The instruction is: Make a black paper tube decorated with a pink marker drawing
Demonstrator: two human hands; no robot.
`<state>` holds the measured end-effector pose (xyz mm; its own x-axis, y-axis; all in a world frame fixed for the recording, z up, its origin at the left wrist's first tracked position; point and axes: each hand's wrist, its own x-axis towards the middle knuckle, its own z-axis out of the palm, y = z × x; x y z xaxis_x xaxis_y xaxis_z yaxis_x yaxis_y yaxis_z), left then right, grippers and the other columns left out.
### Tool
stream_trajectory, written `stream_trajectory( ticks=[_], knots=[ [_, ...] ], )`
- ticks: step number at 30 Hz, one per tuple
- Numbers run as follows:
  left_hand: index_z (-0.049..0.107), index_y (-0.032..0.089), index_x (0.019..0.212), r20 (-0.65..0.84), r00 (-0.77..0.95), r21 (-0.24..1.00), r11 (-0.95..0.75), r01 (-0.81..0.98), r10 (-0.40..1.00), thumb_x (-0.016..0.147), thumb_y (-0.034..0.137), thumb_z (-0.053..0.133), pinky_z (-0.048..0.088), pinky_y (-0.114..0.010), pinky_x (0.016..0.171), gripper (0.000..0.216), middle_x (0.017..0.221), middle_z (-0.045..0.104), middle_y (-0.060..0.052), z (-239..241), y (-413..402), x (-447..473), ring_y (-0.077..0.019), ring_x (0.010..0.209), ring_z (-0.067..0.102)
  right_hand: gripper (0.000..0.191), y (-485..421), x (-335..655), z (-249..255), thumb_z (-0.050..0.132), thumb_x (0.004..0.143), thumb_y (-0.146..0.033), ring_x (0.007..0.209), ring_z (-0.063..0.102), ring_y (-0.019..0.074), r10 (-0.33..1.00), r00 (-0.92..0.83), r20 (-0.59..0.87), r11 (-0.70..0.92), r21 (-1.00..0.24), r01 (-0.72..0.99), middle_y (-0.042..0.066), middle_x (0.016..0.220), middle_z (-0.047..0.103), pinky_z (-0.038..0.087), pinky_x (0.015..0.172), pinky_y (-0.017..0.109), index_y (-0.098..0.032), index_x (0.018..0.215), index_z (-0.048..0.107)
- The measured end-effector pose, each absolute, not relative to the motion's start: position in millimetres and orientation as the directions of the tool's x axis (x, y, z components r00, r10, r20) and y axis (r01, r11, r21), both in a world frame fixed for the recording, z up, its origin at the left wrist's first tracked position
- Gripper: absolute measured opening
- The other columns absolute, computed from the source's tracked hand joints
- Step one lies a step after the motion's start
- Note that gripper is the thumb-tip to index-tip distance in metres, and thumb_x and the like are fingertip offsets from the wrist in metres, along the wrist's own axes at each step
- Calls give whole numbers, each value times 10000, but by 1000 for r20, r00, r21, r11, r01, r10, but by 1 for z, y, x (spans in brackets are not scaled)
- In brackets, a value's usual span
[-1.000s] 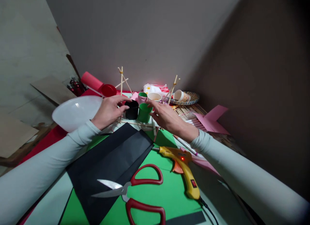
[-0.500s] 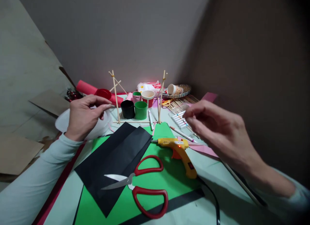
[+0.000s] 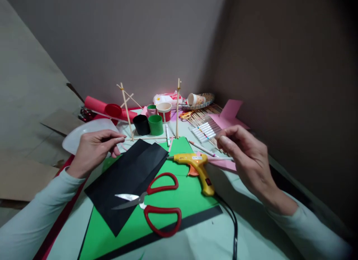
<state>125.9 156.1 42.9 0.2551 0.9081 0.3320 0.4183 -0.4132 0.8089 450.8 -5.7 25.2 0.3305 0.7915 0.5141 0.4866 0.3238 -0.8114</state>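
Observation:
My left hand is raised over the left side of the table, thumb and fingertips pinched together. Whatever the pinch holds, if anything, is too fine to make out. On the other side, my right hand hovers with its fingers curled into a similar pinch, its content also unclear. Between the hands lie black paper sheets on green paper. Scissors with red handles rest half spread on the papers. A yellow glue gun lies on its side, nearer my right hand, its cord running towards me.
Behind stands a stick frame around a black cup and a green cup. White markers and pink paper lie right of it. A white plate and red roll are left.
Both hands have come down slightly, still pinched. The view has shifted, so the table's things appear further left. More of the pink paper at the right shows, and the glue gun's light no longer glows.

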Motion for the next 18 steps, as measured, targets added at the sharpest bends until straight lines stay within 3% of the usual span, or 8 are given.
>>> stream_trajectory(
  ticks=[4,8,18],
  knots=[
    [795,193,750,262,258,827,-354,436,930,686,344,765,517,-250,440,167,533,701,-10,39,141,130,-150,417,613,138,-6,452,20,544,1009,-239,650,500,146,744,319,587,434,-788,438,-23,745,545,390,605,292,-250,874,570],
    [799,182,793,197,258,828,-301,473,946,706,351,744,516,-248,456,197,539,697,-9,38,126,128,-145,428,611,130,-6,451,15,507,1012,-219,613,496,131,752,284,594,417,-764,493,-42,709,543,393,598,283,-243,887,535],
    [809,183,807,242,140,826,-279,489,960,752,332,779,483,-230,459,162,589,716,10,31,107,110,-104,431,570,178,-11,449,15,513,993,-198,505,499,147,783,238,574,383,-748,543,-43,615,580,387,531,319,-273,833,490]
  ],
)
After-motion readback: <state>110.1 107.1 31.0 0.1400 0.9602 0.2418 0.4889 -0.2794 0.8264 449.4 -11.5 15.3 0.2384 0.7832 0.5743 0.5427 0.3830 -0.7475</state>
